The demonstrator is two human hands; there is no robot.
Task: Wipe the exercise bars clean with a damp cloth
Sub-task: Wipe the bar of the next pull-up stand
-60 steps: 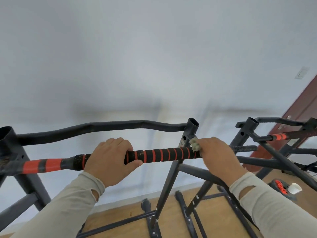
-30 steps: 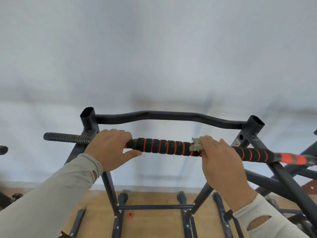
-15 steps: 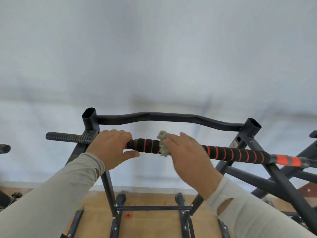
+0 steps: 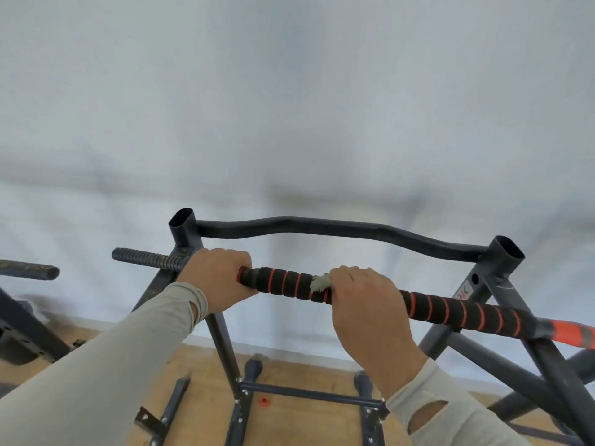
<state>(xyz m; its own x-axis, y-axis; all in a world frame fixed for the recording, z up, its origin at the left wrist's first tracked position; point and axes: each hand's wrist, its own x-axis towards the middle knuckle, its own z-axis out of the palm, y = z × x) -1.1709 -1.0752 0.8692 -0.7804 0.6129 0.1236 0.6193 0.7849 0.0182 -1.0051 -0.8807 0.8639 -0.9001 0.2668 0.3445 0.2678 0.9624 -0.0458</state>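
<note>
Head view looks down at 2 hands on the black and orange bar [image 4: 283, 283]. Left hand [image 4: 217, 278] has its grip wrapped tight around the bar near the left post [image 4: 183, 233]. Right hand [image 4: 367, 304] has its grip closed on the pale cloth [image 4: 319, 282], pressing it onto the bar near the middle. Wood floor [image 4: 289, 423] lies below.

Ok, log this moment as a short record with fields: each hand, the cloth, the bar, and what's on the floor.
left hand: grips the left end of the foam-gripped bar
right hand: wrapped over the bar mid-length, holding the cloth against it
cloth: pale, only a tuft shows left of the right hand
foam-gripped bar: black with red rings, crossing the dark frame
floor: wooden, small red piece beside the frame's base
</note>
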